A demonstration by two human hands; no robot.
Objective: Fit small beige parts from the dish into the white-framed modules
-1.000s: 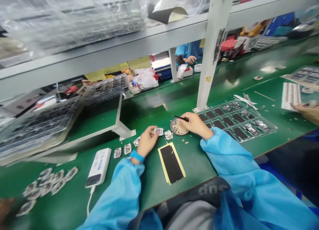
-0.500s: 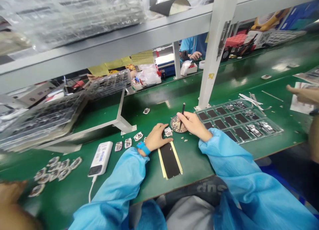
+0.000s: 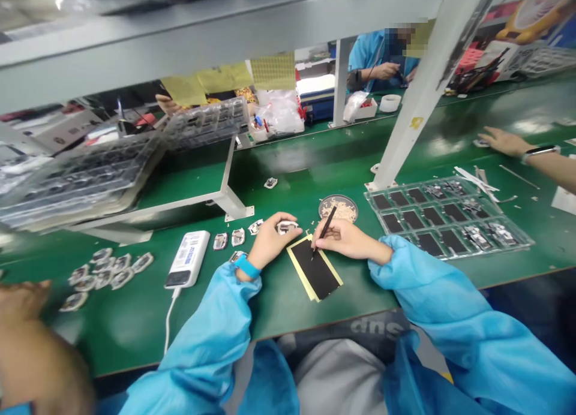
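My left hand [image 3: 270,241] grips a small white-rimmed part [image 3: 287,227] between thumb and fingers, just above the black sheet. A dark pen-like tool [image 3: 327,224] is pinched in my right hand [image 3: 342,238], its tip down at the black sheet. That black sheet [image 3: 320,274] has yellow edges and lies on the green table in front of me. Behind my right hand stands a round dish [image 3: 338,208] of small beige pieces. Several similar white-rimmed parts [image 3: 238,237] lie left of my left hand.
A clear tray [image 3: 432,216] of black pieces lies at the right, beside a slanting white post [image 3: 411,103]. A white power bank [image 3: 188,259] with a cable and a cluster of parts [image 3: 103,271] are at left. Other people's hands show at the left edge, right and back.
My left hand has picked up the white-rimmed part. My right hand has moved the tool from the dish to the black sheet. A person's hand at right now reaches to a part.
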